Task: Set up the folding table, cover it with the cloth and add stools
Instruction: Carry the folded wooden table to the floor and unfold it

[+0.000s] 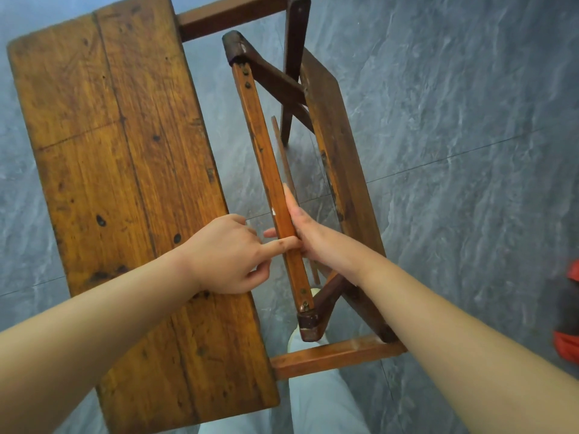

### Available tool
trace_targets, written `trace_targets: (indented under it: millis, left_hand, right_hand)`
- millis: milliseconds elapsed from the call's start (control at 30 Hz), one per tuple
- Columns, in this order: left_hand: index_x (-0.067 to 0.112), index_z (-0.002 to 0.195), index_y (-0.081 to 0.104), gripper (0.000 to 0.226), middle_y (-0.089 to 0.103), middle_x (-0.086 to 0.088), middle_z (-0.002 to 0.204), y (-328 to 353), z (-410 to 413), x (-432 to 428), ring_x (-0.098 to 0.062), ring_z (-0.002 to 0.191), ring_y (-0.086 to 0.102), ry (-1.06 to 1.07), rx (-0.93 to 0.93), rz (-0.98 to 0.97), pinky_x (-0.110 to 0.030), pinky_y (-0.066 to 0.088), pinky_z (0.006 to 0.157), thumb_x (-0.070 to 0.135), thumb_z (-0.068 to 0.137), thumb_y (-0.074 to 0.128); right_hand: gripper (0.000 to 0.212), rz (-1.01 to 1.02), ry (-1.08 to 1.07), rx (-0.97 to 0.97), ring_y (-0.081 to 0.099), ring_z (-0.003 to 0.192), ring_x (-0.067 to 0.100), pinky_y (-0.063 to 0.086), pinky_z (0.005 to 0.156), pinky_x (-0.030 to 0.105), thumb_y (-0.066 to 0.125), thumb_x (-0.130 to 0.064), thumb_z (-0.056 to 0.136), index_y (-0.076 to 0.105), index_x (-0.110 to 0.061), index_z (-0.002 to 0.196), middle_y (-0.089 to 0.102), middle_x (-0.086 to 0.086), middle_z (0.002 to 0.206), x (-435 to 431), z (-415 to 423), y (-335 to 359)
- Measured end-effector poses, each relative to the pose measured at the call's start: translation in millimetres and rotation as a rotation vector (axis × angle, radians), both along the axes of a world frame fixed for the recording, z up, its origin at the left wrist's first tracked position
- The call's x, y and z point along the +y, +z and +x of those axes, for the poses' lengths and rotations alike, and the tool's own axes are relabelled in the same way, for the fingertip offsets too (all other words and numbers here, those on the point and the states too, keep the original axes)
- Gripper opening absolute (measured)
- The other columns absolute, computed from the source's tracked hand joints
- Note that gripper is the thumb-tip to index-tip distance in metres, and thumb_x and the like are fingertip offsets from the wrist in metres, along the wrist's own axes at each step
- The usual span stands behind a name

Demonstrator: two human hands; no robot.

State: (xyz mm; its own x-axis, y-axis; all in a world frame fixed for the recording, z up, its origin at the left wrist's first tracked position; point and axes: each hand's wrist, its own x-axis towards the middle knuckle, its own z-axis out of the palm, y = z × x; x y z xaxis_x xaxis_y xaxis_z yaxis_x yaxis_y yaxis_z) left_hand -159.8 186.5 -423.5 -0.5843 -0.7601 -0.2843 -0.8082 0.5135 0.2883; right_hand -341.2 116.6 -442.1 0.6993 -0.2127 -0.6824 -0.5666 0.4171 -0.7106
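Nearest the camera, the person's pale trousers [316, 408] and one shoe [296, 339] showed beneath a near cross rail [335, 355] of the folding table [119, 170], which stood directly in front of them on the grey floor [454, 120]. Just beyond, the right hand [308, 236] was wrapped round the top rail [264, 151], thumb lying along its right side and fingertips showing on its left. The left hand [228, 255] had its forefinger stretched across to touch the same rail, the other fingers curled in and the thumb just short of the wood.

To the left the wide left leaf [94, 126] lay flat. To the right a second board [340, 158] was tilted steeply on its edge, and the dark crossed legs [294, 73] showed in the open gap between, further off. A red object [567, 327] sat at the right edge, unclear.

The table looked only half unfolded: one side seemed up and the other not yet level. No cloth and no stools were in view, so both steps appeared still to come.
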Motion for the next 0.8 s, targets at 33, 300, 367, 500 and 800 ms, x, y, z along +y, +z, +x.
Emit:
trace_targets:
  millis: [33, 300, 367, 500, 800]
  left_hand:
    - [0.021, 0.134, 0.049, 0.050, 0.041, 0.008, 0.042, -0.6, 1.3, 0.4, -0.007, 0.036, 0.034, 0.001, -0.002, 0.005, -0.022, 0.020, 0.050, 0.030, 0.086, 0.036]
    - [0.020, 0.136, 0.048, 0.054, 0.040, 0.007, 0.041, -5.6, 6.6, 0.6, -0.007, 0.035, 0.036, -0.018, -0.008, 0.019, -0.021, 0.023, 0.050, 0.032, 0.087, 0.029]
    - [0.020, 0.137, 0.047, 0.054, 0.039, 0.006, 0.041, -5.9, 6.4, 2.0, -0.008, 0.036, 0.036, -0.011, -0.015, 0.025, -0.021, 0.025, 0.049, 0.032, 0.088, 0.028]
    - [0.019, 0.138, 0.046, 0.054, 0.037, 0.006, 0.040, -4.9, 3.7, -0.7, -0.008, 0.035, 0.034, -0.016, -0.014, 0.010, -0.024, 0.024, 0.047, 0.031, 0.088, 0.028]
    - [0.019, 0.139, 0.044, 0.055, 0.037, 0.006, 0.041, -6.2, 0.6, -3.6, -0.009, 0.036, 0.034, -0.022, -0.025, 0.001, -0.024, 0.021, 0.048, 0.031, 0.087, 0.028]
  right_hand:
    - [0.055, -0.035, 0.048, -0.003, 0.041, 0.135, 0.016, 0.020, 0.115, 0.051, 0.013, -0.082, 0.081, -0.007, -0.072, 0.132, 0.049, -0.017, 0.140, -2.5, 2.0, -8.6]
    - [0.047, -0.766, 0.415, 0.082, 0.040, 0.132, 0.006, 0.035, 0.109, 0.027, 0.040, -0.013, 0.097, 0.042, -0.031, 0.141, 0.047, -0.008, 0.141, -46.5, -28.1, -15.0]
    - [0.051, -0.985, 0.654, 0.111, 0.038, 0.135, 0.014, 0.027, 0.113, 0.030, 0.045, 0.001, 0.089, 0.050, -0.021, 0.134, 0.050, -0.001, 0.139, -55.4, -43.2, -28.8]
    - [0.059, -1.166, 1.075, 0.076, 0.019, 0.145, 0.022, 0.003, 0.117, 0.033, 0.053, 0.004, 0.082, 0.047, -0.017, 0.136, 0.041, 0.004, 0.147, -61.2, -59.6, -58.9]
    - [0.052, -1.277, 1.496, 0.174, 0.000, 0.147, 0.029, -0.009, 0.116, 0.048, 0.065, -0.026, 0.086, 0.045, -0.020, 0.134, 0.032, 0.006, 0.152, -79.2, -59.2, -67.6]
